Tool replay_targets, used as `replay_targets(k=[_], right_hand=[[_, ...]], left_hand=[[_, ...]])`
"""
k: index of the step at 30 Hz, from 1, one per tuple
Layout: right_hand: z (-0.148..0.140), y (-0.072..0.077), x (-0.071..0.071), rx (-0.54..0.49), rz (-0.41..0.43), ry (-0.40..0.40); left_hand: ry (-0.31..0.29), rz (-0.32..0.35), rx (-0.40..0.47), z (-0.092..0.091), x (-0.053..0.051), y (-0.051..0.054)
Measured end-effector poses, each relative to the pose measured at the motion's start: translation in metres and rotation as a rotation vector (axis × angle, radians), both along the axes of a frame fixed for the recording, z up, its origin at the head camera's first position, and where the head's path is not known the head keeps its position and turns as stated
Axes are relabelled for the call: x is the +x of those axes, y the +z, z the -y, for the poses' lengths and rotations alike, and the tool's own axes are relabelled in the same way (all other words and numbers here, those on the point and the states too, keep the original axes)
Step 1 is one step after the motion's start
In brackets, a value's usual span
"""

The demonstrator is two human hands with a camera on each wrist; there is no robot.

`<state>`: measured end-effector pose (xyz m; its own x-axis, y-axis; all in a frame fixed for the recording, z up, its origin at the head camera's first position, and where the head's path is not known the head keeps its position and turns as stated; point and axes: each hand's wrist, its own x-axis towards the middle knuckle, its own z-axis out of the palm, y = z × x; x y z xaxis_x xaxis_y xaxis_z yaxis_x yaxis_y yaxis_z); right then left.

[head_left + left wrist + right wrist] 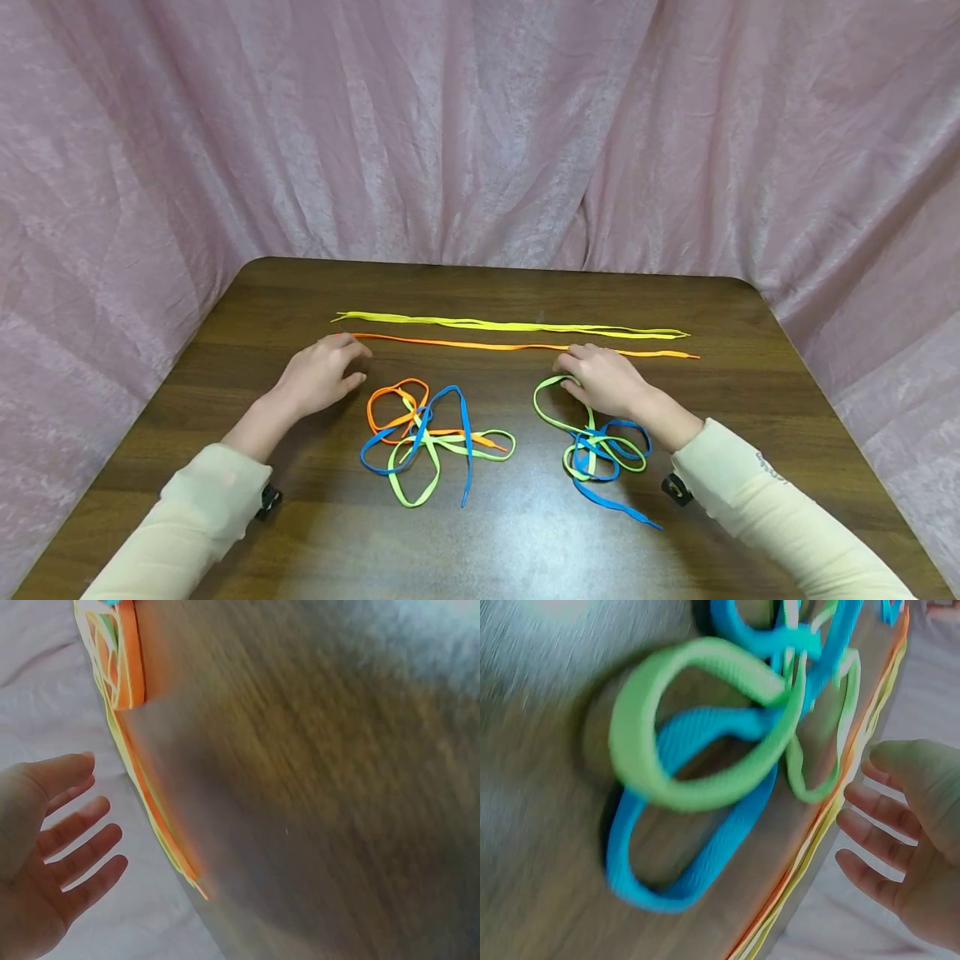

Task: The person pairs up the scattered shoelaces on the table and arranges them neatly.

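Two straight laces lie across the table, a yellow one (pixel 487 326) behind an orange one (pixel 465 344). My left hand (pixel 318 373) is near the orange lace's left end, fingers spread and relaxed, holding nothing in the left wrist view (pixel 60 855). Over the orange lace's right part is my right hand (pixel 600 379), close to a green loop (pixel 542 406); its fingers are loosely bent and empty in the right wrist view (pixel 907 832). Between the hands sits a tangle of orange, green and blue laces (pixel 423 421). Below my right hand lies a green and blue tangle (pixel 600 450).
The brown wooden table (pixel 337 542) has rounded back corners. Pink curtains (pixel 480 133) hang behind it and at both sides. Each wrist carries a small black camera, one at the left cuff (pixel 268 502) and one at the right (pixel 677 490).
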<state>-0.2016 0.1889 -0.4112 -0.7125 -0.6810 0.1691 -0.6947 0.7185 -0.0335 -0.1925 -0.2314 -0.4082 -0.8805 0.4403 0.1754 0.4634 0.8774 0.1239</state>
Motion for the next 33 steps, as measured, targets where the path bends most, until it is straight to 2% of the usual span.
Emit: replay_targets(k=[10, 16, 23, 27, 33], right_hand=[[0.038, -0.006, 0.018, 0.023, 0.017, 0.125], [0.062, -0.008, 0.028, 0.016, 0.03, 0.183], [0.079, -0.012, 0.034, 0.056, 0.055, 0.218], [0.085, -0.013, 0.037, 0.066, 0.053, 0.226], [0.092, -0.015, 0.041, 0.065, 0.036, 0.25]], left_hand=[[-0.095, -0.012, -0.01, -0.013, 0.012, -0.003], [-0.129, -0.019, 0.007, -0.016, 0.019, -0.007], [-0.129, 0.004, -0.003, -0.017, 0.025, -0.012], [-0.126, -0.005, 0.006, -0.017, 0.027, -0.014], [-0.115, -0.003, 0.011, -0.017, 0.026, -0.017]])
